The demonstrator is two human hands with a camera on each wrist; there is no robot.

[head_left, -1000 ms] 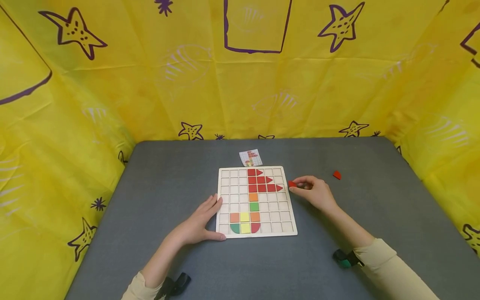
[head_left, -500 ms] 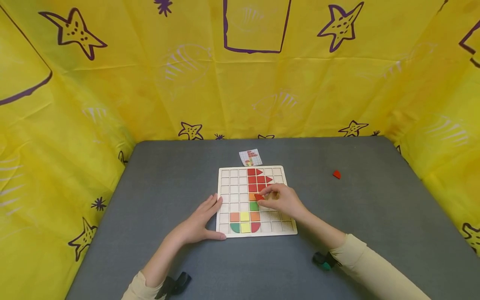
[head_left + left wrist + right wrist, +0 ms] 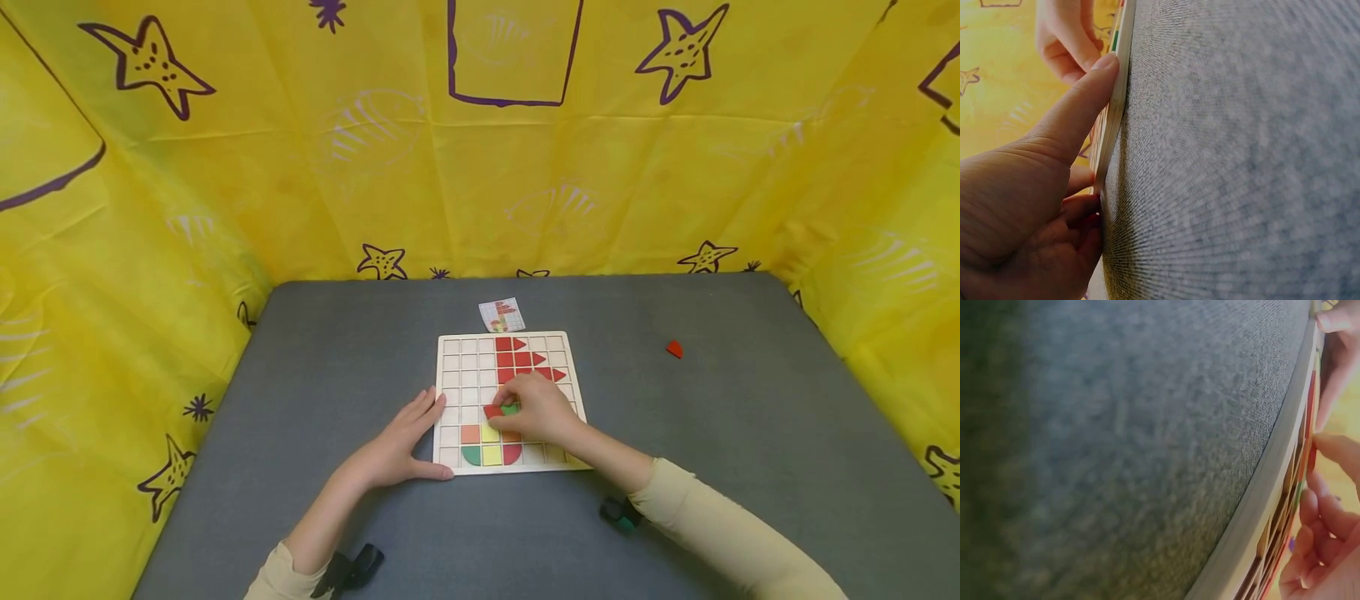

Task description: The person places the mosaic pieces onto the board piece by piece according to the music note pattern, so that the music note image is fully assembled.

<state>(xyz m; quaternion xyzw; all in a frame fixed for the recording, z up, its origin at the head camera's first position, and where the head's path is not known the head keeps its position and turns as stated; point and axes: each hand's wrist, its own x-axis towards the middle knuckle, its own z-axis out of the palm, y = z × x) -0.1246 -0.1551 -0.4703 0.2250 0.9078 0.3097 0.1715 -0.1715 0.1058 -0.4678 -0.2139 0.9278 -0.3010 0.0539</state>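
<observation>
A pale wooden grid board (image 3: 468, 379) lies on the table with coloured tiles set in its cells. Near its lower left, my left hand (image 3: 401, 442) rests with fingers along the left edge and the thumb (image 3: 1088, 94) on the front corner. My right hand (image 3: 538, 408) is over the middle of the board, pinching a red tile (image 3: 492, 411) between thumb and fingers; in the right wrist view this tile (image 3: 1312, 456) stands close over the board. Red squares and triangles fill three rows at the top, partly hidden by the right hand.
A small pattern card (image 3: 502, 316) lies just behind the board. Off to the right, a red quarter-round tile (image 3: 675, 349) lies alone on the grey table (image 3: 360, 350). A yellow cloth (image 3: 420, 183) with printed starfish hangs around the back and sides.
My right hand has carried the red tile leftward from beside the board's right edge to its middle, then slightly nearer me. The left hand stays in place.
</observation>
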